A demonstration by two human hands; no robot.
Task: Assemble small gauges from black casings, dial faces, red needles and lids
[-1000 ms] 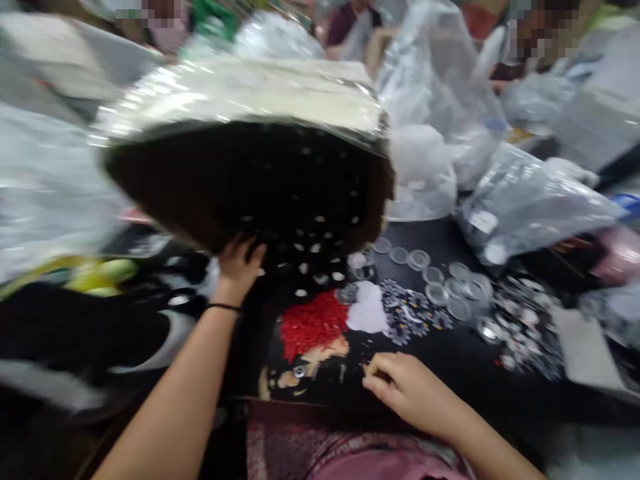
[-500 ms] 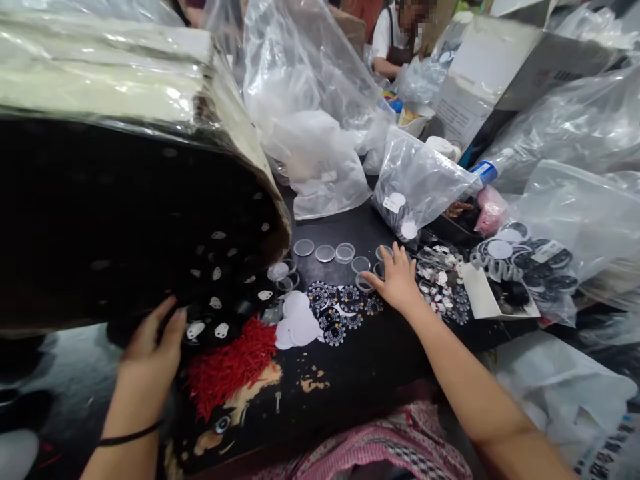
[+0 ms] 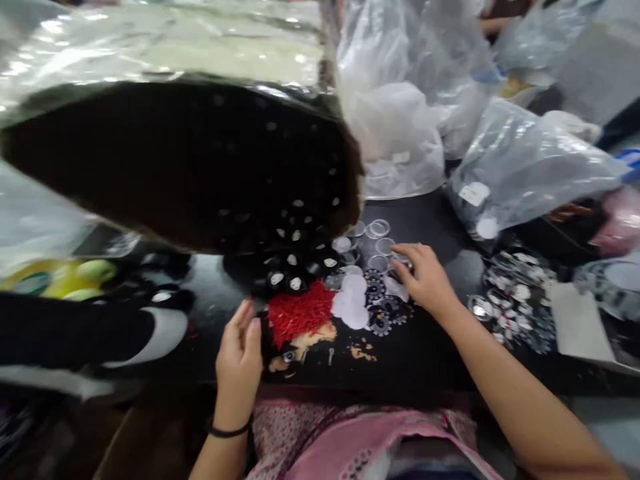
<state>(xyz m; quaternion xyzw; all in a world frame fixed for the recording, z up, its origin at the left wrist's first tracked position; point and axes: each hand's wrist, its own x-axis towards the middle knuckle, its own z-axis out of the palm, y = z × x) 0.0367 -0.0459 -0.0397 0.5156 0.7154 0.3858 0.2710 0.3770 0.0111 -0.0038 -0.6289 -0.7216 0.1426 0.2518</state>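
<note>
OK so everything here is placed off the red pile, a loose heap of little red bits sitting on the dark counter. It runs on a slant, near left to far right, so that's its long axis.

Left hand is just left of the red pile, on its near side, fingers pointing away from the person. They look loosely parted with nothing I can see between them. Thumb's on the pile side, so the red bits lie right off it.

Right hand is off to the right of the red pile, fingers bent back toward it. The tips are right at the clear rings, which are scattered beyond and to the right of the pile. Can't tell if those fingers are pinching a ring or just hovering, too blurry. The rings are round and flat, so no long axis there. Right hand is clearly nearer to them; left is nearer to the red stuff.

Between the red pile and that right hand: white discs first, touching the pile, then black printed discs.

Just beyond the red pile, black pieces with white patches lead back to a big tipped box, its mouth facing the person.
</note>
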